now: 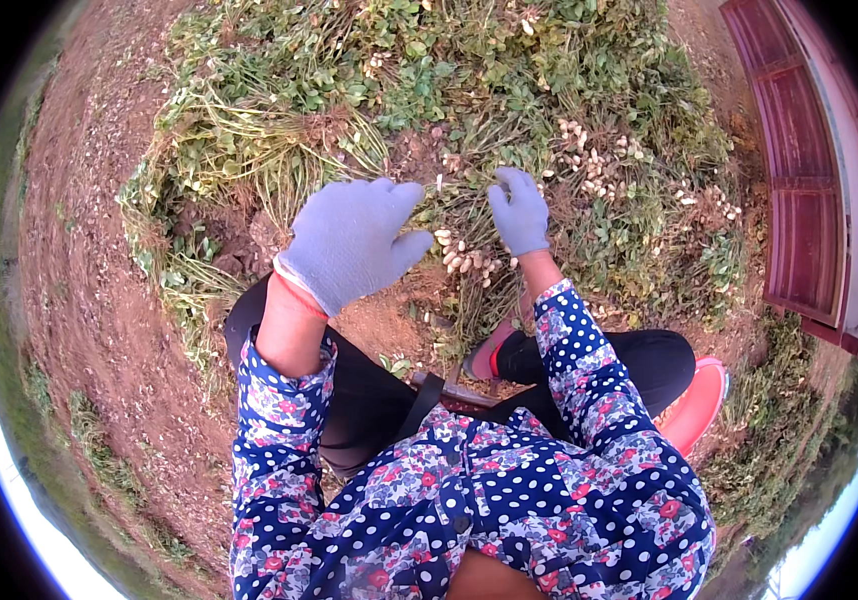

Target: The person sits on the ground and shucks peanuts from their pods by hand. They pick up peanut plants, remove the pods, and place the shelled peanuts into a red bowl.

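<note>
Both my hands wear pale grey-blue knit gloves. My left hand (357,240) hovers over the near left edge of a heap of uprooted peanut plants (429,82), thumb and fingers apart with nothing visible between them. Over the stems on the right, my right hand (520,214) hangs with its thumb held off the fingers; I see nothing gripped, and whether its fingertips touch the stems is unclear. Between and just below the hands lies a cluster of pale peanut pods (466,259). A larger group of pods (590,161) shows beyond my right hand, still among roots and leaves.
Beside my right knee is a red plastic basin (703,405) with peanuts (673,405) inside, partly hidden by my sleeve. Dark red metal panels (804,180) of a vehicle or trailer stand at the right. Bare brown soil (91,195) with scattered debris stretches along the left.
</note>
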`<state>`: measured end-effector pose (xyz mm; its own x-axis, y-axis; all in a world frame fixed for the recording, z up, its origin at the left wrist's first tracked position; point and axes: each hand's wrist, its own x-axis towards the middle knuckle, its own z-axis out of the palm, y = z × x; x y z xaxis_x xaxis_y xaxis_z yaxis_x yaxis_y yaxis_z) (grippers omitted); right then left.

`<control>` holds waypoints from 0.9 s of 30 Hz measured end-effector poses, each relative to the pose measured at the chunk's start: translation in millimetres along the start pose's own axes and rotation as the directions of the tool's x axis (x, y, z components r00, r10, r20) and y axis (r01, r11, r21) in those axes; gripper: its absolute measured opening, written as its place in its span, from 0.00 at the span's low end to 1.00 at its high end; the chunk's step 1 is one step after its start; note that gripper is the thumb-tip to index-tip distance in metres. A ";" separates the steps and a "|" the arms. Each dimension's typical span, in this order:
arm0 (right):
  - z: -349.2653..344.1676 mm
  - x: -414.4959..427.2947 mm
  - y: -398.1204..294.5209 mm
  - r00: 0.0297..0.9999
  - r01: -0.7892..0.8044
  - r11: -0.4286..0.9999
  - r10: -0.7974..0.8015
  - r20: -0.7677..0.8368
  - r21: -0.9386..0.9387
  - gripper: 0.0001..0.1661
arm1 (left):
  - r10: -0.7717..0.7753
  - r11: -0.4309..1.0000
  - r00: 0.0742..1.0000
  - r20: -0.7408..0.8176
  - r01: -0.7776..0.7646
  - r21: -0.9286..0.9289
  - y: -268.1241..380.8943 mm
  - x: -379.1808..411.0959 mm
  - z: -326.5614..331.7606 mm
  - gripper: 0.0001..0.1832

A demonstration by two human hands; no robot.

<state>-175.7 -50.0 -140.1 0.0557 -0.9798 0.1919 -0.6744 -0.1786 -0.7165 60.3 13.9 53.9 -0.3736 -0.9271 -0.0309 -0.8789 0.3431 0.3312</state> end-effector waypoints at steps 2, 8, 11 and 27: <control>24.9 38.4 3.9 0.980 0.196 0.956 -0.194 0.030 -0.217 0.14 | 0.013 0.998 0.999 0.040 -0.016 0.067 2.9 -2.4 -1.8 0.20; 101.1 127.4 46.4 0.727 0.589 0.576 -0.071 0.682 -0.568 0.22 | 0.085 0.996 0.993 0.085 -0.081 -0.047 0.8 -6.0 7.1 0.18; 121.4 146.5 65.3 0.654 0.583 0.615 0.032 0.756 -0.531 0.23 | 0.071 0.996 0.991 0.117 -0.063 -0.068 -1.6 -8.9 7.6 0.17; -78.3 110.2 40.2 0.920 0.319 0.745 -0.393 0.001 -0.586 0.16 | 0.005 1.000 1.000 0.018 -0.006 0.024 17.1 21.0 14.2 0.18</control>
<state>-254.3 -158.2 -95.3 0.3171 -0.8311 0.4570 -0.9160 -0.3933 -0.0797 33.2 2.4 45.5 -0.3836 -0.9223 -0.0463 -0.8837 0.3521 0.3084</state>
